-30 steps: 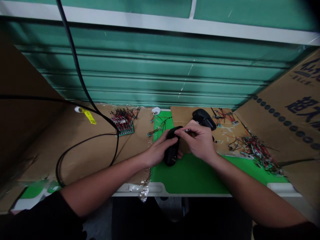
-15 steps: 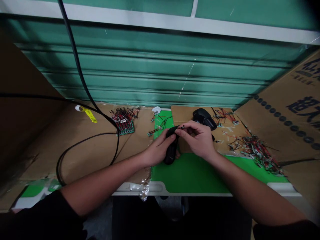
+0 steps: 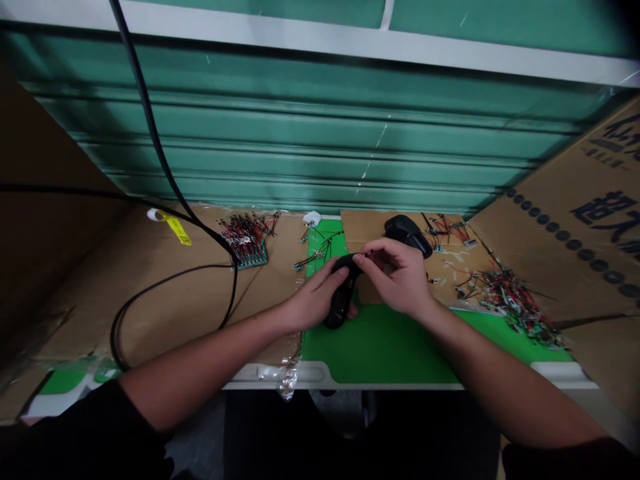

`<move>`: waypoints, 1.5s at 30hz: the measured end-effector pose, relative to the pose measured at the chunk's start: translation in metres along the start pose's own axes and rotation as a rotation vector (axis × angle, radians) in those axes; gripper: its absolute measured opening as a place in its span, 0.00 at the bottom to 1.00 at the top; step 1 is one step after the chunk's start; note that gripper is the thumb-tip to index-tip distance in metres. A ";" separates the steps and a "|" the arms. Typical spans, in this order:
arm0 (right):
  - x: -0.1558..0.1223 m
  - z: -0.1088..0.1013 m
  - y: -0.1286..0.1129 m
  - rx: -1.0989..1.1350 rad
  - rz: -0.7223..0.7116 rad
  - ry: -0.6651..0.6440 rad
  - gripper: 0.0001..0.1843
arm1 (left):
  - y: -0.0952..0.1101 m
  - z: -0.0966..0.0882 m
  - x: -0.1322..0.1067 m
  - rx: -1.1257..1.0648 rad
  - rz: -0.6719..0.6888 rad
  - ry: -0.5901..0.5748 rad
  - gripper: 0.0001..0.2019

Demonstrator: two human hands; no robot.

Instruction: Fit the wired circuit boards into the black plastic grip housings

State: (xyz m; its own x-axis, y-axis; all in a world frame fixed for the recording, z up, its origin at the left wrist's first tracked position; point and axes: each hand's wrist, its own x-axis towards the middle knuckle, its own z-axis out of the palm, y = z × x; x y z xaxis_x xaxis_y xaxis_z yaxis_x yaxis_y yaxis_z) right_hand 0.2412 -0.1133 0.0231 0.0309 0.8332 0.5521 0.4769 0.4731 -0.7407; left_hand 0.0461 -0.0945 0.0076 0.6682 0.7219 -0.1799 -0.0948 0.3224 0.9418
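My left hand [image 3: 314, 299] is wrapped round a black mouse shell [image 3: 341, 300], holding it tipped on its side over the green mat [image 3: 390, 347]. My right hand [image 3: 397, 275] sits just to the right of it, thumb and forefinger pinched on a small wired part [image 3: 364, 255] at the shell's top end. A second black mouse shell [image 3: 409, 233] lies behind my right hand on cardboard.
A heap of red and black wired parts [image 3: 515, 303] lies at the right, another bunch on a green board [image 3: 247, 240] at the left. A black cable [image 3: 165, 280] loops over the cardboard at left. A cardboard box wall [image 3: 575, 220] stands at right, a green shutter behind.
The mouse shell has been turned from lying flatter to standing more on its side. My right hand's pinch has shifted slightly up and left along the shell's top end.
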 end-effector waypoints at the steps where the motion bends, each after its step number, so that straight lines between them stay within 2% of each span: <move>1: 0.000 -0.001 -0.001 -0.051 -0.059 0.003 0.06 | -0.001 0.000 0.001 0.004 -0.001 0.003 0.29; 7: 0.004 -0.012 -0.002 -0.191 -0.415 -0.077 0.10 | 0.001 0.000 0.003 -0.039 0.006 0.037 0.26; 11: 0.006 -0.019 0.007 -0.281 -0.497 -0.127 0.12 | 0.003 0.001 0.003 -0.087 0.020 0.087 0.24; 16: 0.006 -0.024 0.014 -0.508 -0.528 -0.213 0.09 | 0.002 0.001 0.004 -0.093 0.033 0.154 0.24; 21: 0.007 -0.022 0.007 -0.540 -0.473 -0.268 0.11 | 0.003 0.000 0.005 -0.037 0.092 0.199 0.22; 25: 0.008 -0.019 0.004 -0.444 -0.389 -0.351 0.13 | 0.004 -0.003 0.006 0.003 0.136 0.256 0.19; 29: 0.006 -0.019 0.006 -0.338 -0.340 -0.446 0.19 | 0.002 -0.008 0.011 -0.033 0.112 0.267 0.18; 32: 0.006 -0.021 0.009 -0.339 -0.353 -0.430 0.21 | 0.001 -0.011 0.013 -0.066 0.077 0.261 0.18; 37: 0.006 -0.024 0.004 -0.289 -0.325 -0.341 0.19 | 0.005 -0.009 0.014 -0.126 0.039 0.254 0.18; 39: 0.006 -0.021 0.001 -0.253 -0.245 -0.316 0.20 | 0.007 -0.009 0.013 -0.144 0.042 0.260 0.16; 43: 0.002 -0.010 0.001 -0.040 0.045 -0.291 0.32 | 0.009 -0.008 0.014 -0.154 0.031 0.240 0.15; 45: 0.001 -0.005 0.005 0.085 0.152 -0.269 0.28 | 0.009 -0.008 0.014 -0.142 0.026 0.220 0.16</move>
State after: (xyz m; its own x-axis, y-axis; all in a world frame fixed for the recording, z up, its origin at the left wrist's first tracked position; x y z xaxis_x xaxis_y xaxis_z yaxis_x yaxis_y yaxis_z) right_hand 0.2477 -0.1111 0.0219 -0.1427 0.9365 0.3203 0.4096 0.3505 -0.8422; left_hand 0.0484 -0.0769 0.0117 0.4890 0.8419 -0.2283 -0.2231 0.3737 0.9003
